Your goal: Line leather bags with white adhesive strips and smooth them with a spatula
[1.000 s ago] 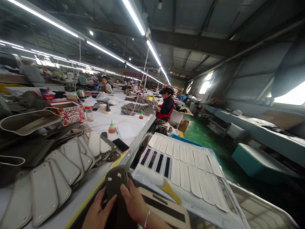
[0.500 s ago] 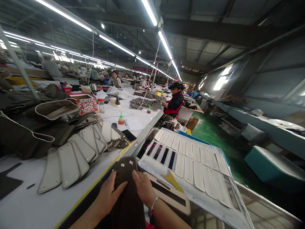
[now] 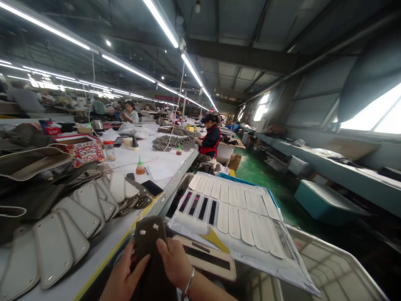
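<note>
- Head view: one dark fabric piece [image 3: 150,242], held upright at lower centre, beside the worktop [image 3: 128,165]; two small white tabs near its rounded top.
- Left hand [image 3: 123,271]: clamped on the piece's left edge, thumb across its face.
- Right hand [image 3: 175,261]: clamped on the right edge, thumb on the face; bracelet [image 3: 189,279] at wrist.
- Pale panels [image 3: 52,251], overlapping in a row, worktop, left of the hands.
- Dark flat phone-like object [image 3: 152,188], near worktop edge.
- Bottle [image 3: 140,168], green-tipped, amber contents.
- Pale strips [image 3: 246,225], in two rows on a white-covered board, right of the hands.
- Beige panel [image 3: 206,261], dark band along it, just beside the right hand.
- Yellow piece [image 3: 216,240], between beige panel and strips.
- Co-worker [image 3: 210,138], red apron, farther along the worktop.
</note>
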The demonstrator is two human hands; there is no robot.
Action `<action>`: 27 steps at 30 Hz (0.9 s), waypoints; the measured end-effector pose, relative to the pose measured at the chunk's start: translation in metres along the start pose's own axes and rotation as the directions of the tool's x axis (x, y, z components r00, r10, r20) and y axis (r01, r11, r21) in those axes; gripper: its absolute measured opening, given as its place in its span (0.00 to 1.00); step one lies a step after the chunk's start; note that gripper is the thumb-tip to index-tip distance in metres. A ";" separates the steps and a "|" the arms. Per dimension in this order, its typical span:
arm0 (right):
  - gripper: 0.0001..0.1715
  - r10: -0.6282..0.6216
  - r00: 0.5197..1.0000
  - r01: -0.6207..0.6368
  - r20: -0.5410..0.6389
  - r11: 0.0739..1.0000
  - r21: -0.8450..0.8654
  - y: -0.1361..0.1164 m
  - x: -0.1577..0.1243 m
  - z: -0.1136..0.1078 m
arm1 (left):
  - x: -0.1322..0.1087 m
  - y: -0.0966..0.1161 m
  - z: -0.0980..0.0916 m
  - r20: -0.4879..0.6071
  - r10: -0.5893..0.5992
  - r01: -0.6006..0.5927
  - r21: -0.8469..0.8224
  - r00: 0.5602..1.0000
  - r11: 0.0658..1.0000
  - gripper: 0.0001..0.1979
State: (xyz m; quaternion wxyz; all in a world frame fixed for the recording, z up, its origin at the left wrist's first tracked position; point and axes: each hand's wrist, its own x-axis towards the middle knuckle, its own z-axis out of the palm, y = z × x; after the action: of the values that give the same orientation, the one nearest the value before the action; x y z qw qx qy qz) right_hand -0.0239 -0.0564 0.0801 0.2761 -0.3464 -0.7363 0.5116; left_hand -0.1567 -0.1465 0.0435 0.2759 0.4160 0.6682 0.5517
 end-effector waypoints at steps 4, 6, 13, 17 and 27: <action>0.25 -0.138 0.989 0.137 -0.051 0.990 -0.031 -0.011 -0.013 -0.010 | 0.010 0.027 -0.015 0.051 0.069 -0.070 0.009 0.996 0.998 0.25; 0.25 -0.161 0.986 0.160 -0.049 0.987 -0.033 -0.013 -0.018 -0.012 | 0.021 0.045 -0.022 -0.023 0.202 -0.197 0.140 0.979 0.970 0.27; 0.25 -0.139 0.990 0.133 0.029 0.980 0.149 -0.003 -0.021 -0.016 | 0.047 0.090 -0.015 0.180 0.335 -0.368 0.211 0.925 0.905 0.16; 0.26 -0.117 0.993 0.117 -0.009 0.992 0.041 -0.002 -0.027 -0.019 | 0.044 0.092 -0.002 0.191 0.239 -0.269 0.154 0.952 0.951 0.15; 0.20 -0.280 0.903 0.257 -0.327 0.960 -0.111 -0.016 -0.039 -0.027 | 0.036 0.091 0.007 0.184 0.179 -0.201 0.109 0.967 0.974 0.18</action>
State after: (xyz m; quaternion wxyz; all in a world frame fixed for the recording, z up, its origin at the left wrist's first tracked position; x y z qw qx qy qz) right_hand 0.0169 -0.0760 0.1016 0.4553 -0.3335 -0.7344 0.3769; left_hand -0.1458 -0.1077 0.1330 0.2518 0.5412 0.6324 0.4938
